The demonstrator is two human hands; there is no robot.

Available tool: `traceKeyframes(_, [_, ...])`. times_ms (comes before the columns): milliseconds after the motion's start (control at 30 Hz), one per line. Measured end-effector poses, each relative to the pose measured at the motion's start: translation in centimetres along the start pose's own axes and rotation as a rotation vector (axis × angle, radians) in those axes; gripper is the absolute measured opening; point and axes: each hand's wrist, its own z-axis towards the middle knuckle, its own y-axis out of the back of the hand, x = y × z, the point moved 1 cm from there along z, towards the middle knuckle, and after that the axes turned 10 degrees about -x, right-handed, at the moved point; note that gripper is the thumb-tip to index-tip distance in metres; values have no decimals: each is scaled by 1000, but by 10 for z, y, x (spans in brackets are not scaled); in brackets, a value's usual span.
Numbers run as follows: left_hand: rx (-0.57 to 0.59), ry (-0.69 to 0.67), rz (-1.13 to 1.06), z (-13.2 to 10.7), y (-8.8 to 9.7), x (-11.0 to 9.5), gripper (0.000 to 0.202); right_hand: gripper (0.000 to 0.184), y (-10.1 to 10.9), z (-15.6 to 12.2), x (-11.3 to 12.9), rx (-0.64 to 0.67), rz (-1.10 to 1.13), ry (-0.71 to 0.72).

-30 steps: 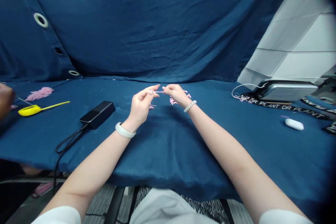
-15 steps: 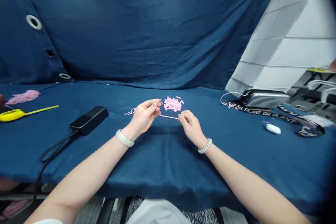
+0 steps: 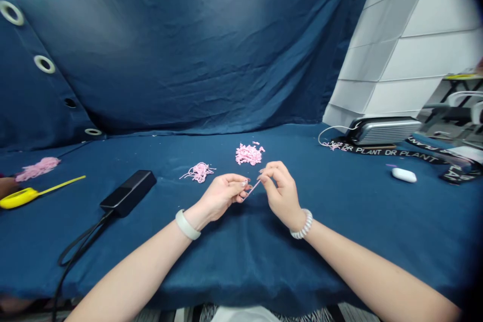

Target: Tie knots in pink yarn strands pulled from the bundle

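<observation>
Between my two hands runs a short length of pink cord (image 3: 252, 189), slanting up to the right. My left hand (image 3: 225, 195) is closed, pinching its lower end between thumb and fingers. The upper end sits in the fingertips of my right hand (image 3: 279, 192), also closed in a pinch. Just beyond the hands lies a heap of small pink pieces (image 3: 249, 154). A loose tangle of pink string (image 3: 199, 172) rests on the blue cloth left of that heap, close behind my left hand.
At left are a black box with a cable (image 3: 129, 192), a yellow-handled tool (image 3: 20, 198) and a pink string bundle (image 3: 38, 168), with another person's hand (image 3: 5, 187) at the edge. To the right sit a silver-grey device (image 3: 388, 131), a printed black strap (image 3: 377, 151) and a white case (image 3: 404, 175).
My hands have come closer together, and the cord has gone from nearly level to slanting. My left hand no longer covers the string tangle. The camera view has tilted up a little.
</observation>
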Motion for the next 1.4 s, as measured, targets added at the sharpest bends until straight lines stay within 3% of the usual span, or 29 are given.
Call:
traceKeyframes(233, [40, -29, 35, -5, -6, 0, 27, 17, -4, -3, 1, 36, 69, -83])
traceKeyframes(467, [5, -68, 14, -10, -9, 0, 30, 17, -8, -9, 3, 38, 148, -173])
traceKeyframes(633, [52, -25, 62, -14, -10, 2, 30, 17, -12, -12, 6, 47, 199, -210])
traceKeyframes(833, [55, -60, 106, -13, -10, 3, 30, 19, -15, -16, 8, 97, 285, -357])
traceKeyframes(1100, [42, -11, 115, -14, -13, 0, 34, 20, -15, -16, 6, 109, 355, -502])
traceKeyframes(1400, [104, 49, 29, -16, -12, -1, 33, 17, -20, -20, 4, 86, 501, -659])
